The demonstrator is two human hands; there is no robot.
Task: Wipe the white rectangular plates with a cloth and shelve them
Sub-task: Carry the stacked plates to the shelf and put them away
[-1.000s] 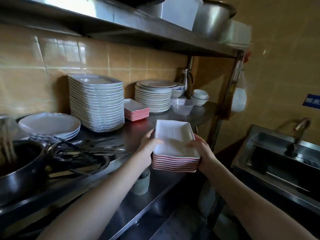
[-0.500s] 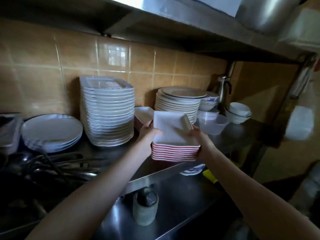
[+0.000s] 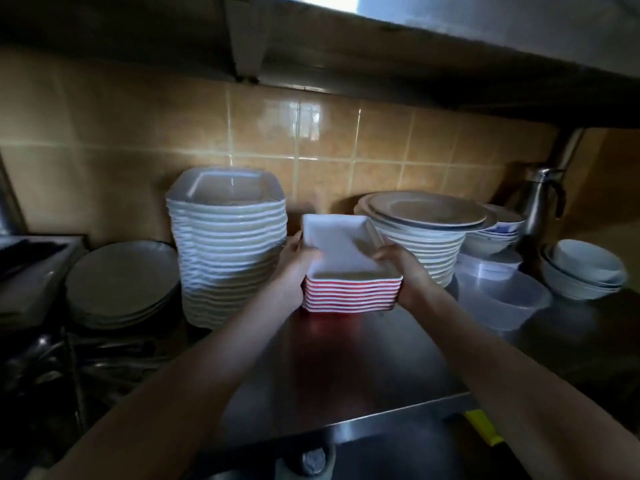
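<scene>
A stack of several white rectangular plates (image 3: 343, 251) with red undersides stands on the steel shelf (image 3: 346, 362), which reflects the red. My left hand (image 3: 294, 263) grips the stack's left side, thumb over the top rim. On the right side my right hand (image 3: 403, 270) grips it the same way. The stack sits between a tall pile of white square plates (image 3: 228, 244) and a pile of round plates (image 3: 426, 233). No cloth shows.
Flat round plates (image 3: 121, 278) lie at the left, with metal utensils (image 3: 86, 358) in front. Clear plastic tubs (image 3: 502, 296), white bowls (image 3: 585, 268) and a steel jug (image 3: 540, 202) crowd the right. An upper shelf (image 3: 346, 46) hangs low overhead. The tiled wall is close behind.
Both hands carried the stack forward from the shelf's front edge to the gap between the piles. The small red stack by the wall no longer shows apart, and the held stack looks taller.
</scene>
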